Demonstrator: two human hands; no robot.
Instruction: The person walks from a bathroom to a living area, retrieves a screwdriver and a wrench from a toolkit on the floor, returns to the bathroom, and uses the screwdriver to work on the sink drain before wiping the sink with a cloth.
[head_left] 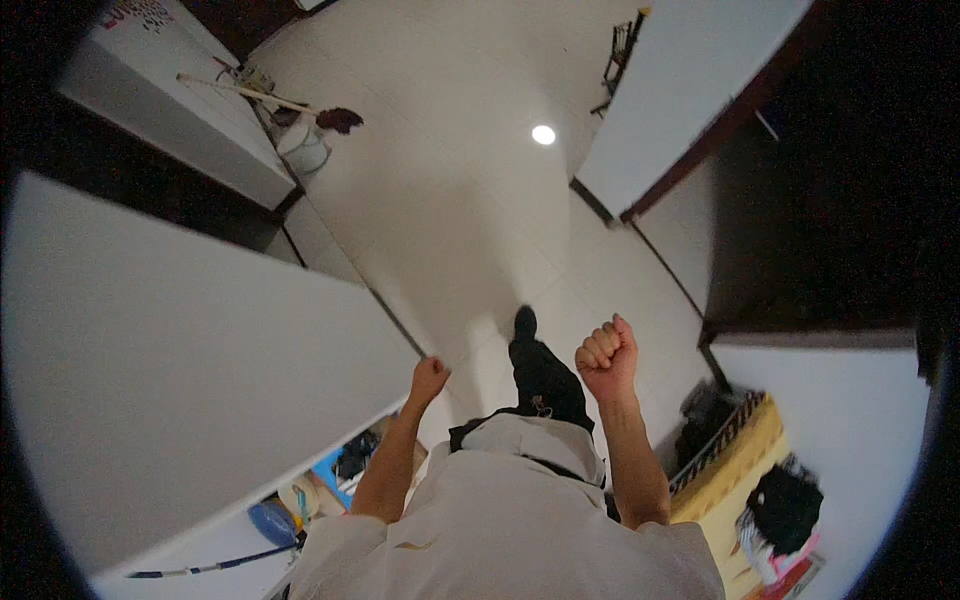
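In the head view, the person's bare left hand (430, 378) is left of the lower centre, its fingers curled into a loose fist; whether they enclose anything cannot be told. Just beyond the knuckles, toward the left of the frame, runs the edge of a large, smooth, white upright panel (200, 340). This is the thing nearest those fingers, but whether they touch it cannot be made out.

The bare right hand (607, 357) is raised right of centre, its fingers folded tightly into the palm, with nothing seen in its grip. It stands apart from things around it, over the pale, glossy tiled floor (440, 200). Below and to the right of its fingers, well apart from them, a yellow, cloth-like surface with a dark striped edge (728, 462) fills part of the lower right, with a crumpled black cloth bundle (787, 507) on it.

Between the hands, one leg in black trousers (545, 378) and a dark shoe (525, 323) extends forward below the white shirt (510, 540) at the bottom of the frame. At the upper left, a long, pale-handled broom with a dark red head (340, 121) slants beside a whitish, rounded container (305, 146). A bright round patch of light (543, 134) shows on the floor at upper centre.
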